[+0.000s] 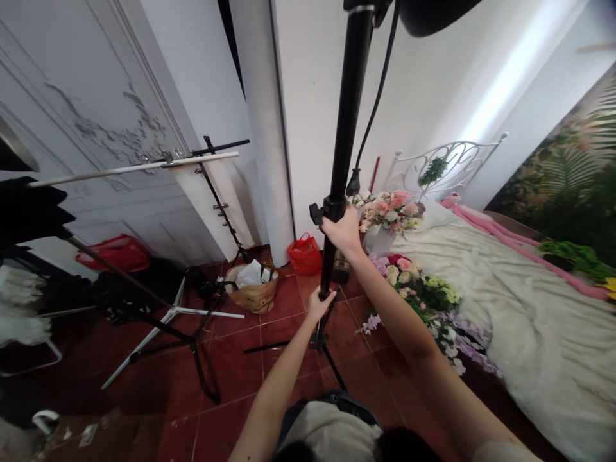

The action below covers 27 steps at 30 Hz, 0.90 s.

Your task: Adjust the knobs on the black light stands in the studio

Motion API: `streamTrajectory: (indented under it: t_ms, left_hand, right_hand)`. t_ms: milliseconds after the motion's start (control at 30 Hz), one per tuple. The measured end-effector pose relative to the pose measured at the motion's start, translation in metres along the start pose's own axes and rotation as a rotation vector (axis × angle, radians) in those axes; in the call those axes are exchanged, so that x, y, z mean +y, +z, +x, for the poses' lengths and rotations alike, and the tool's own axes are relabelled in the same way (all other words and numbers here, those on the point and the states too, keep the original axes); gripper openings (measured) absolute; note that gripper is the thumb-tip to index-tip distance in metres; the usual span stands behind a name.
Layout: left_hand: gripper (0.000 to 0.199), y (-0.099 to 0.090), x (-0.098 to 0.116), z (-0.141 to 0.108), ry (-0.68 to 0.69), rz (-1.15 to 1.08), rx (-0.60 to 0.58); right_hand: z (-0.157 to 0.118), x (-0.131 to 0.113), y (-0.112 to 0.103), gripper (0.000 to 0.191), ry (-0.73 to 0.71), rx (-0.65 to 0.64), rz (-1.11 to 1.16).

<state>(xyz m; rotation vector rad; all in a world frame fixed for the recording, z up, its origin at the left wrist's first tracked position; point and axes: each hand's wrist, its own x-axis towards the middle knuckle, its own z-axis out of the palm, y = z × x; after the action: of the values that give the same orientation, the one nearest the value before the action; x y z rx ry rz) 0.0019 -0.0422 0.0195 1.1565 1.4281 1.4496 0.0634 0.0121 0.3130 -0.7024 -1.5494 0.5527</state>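
Observation:
A black light stand [350,109] rises in front of me, its legs spread on the red tiles. My right hand [342,229] wraps round the pole just under the clamp collar with its knob [316,213]. Lower down, my left hand [321,304] grips the same pole near the top of the legs. A dark lamp head [433,13] shows in part at the top edge. From above, a black cable [382,83] hangs beside the pole to a dark connector near my right hand. Behind the pole, a dark cylindrical object [341,268] is partly hidden.
A bed [529,333] with a cream cover stands right, with flower bunches [409,282] along its near side. Left are more stands with spread legs [192,340], a woven basket [255,292] and a red bag [305,255]. A white paper roll [264,128] leans upright behind.

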Motion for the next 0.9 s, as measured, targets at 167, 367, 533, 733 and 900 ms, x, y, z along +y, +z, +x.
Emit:
streamTrajectory:
  t_ms: [167, 367, 533, 733, 900]
  left_hand:
    - [0.039, -0.002, -0.018, -0.003, -0.007, 0.045, 0.001]
    - [0.04, -0.003, -0.029, -0.004, 0.022, 0.045, -0.008]
    - [0.042, -0.001, -0.031, -0.001, -0.026, -0.012, -0.014]
    - [0.033, 0.005, -0.044, 0.004, 0.018, -0.053, 0.01]
    - [0.025, 0.01, -0.05, 0.006, -0.001, -0.049, 0.024]
  right_hand:
    - [-0.021, 0.011, -0.002, 0.011, 0.058, -0.039, -0.024]
    - [-0.092, 0.067, 0.0, 0.007, 0.227, -0.192, -0.093]
    - [-0.147, 0.114, 0.009, 0.006, 0.399, -0.265, -0.182]
    - [-0.177, 0.146, 0.016, 0.008, 0.464, -0.291, -0.205]
    - [-0.181, 0.165, 0.016, 0.008, 0.436, -0.372, -0.125]
